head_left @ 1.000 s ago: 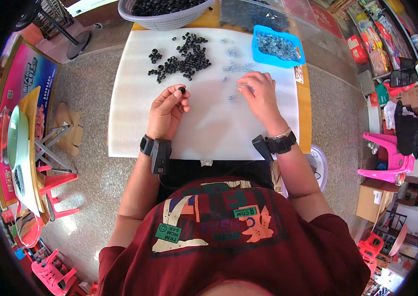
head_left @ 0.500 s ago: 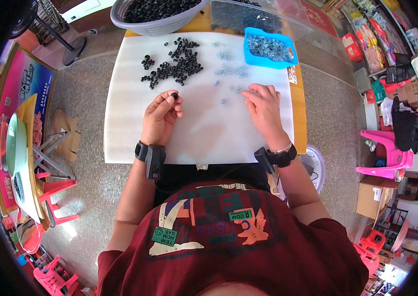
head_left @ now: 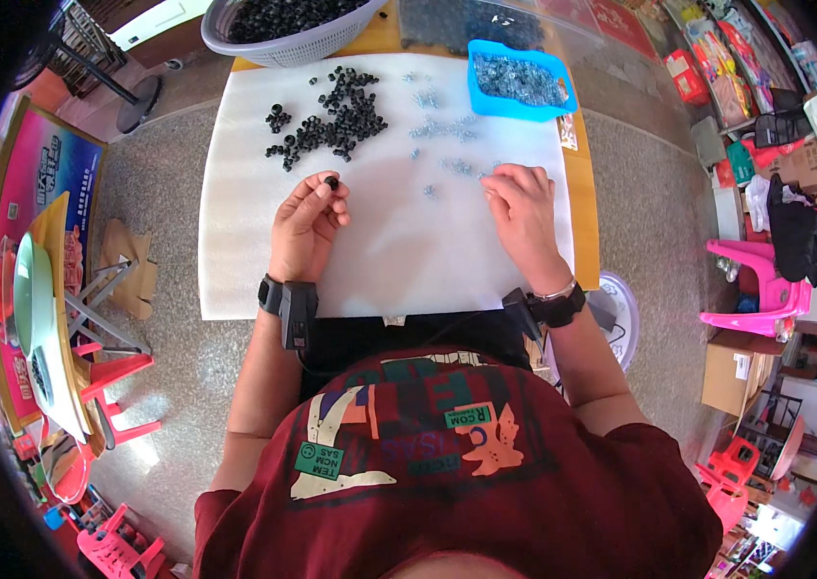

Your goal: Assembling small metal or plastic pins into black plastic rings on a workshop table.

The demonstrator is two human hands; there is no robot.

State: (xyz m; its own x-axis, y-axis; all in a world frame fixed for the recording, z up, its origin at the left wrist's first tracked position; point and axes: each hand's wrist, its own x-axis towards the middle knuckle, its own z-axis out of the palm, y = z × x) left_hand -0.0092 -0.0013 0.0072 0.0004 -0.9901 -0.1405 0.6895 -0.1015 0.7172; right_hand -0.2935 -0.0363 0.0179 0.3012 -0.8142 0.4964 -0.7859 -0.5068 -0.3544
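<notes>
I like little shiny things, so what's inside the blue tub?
The tub holds a heap of small, clear, bluish pieces. They cover its bottom, so whatever lies beneath the top layer can't be seen.

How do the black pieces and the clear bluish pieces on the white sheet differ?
Look: the black pieces are dark; the clear bluish pieces are pale and glassy. Layout: the black pieces lie mostly in one dense patch; the clear bluish pieces form sparser clusters. Place: the black pieces are left of the clear bluish pieces. Both lie on the white sheet.
</notes>
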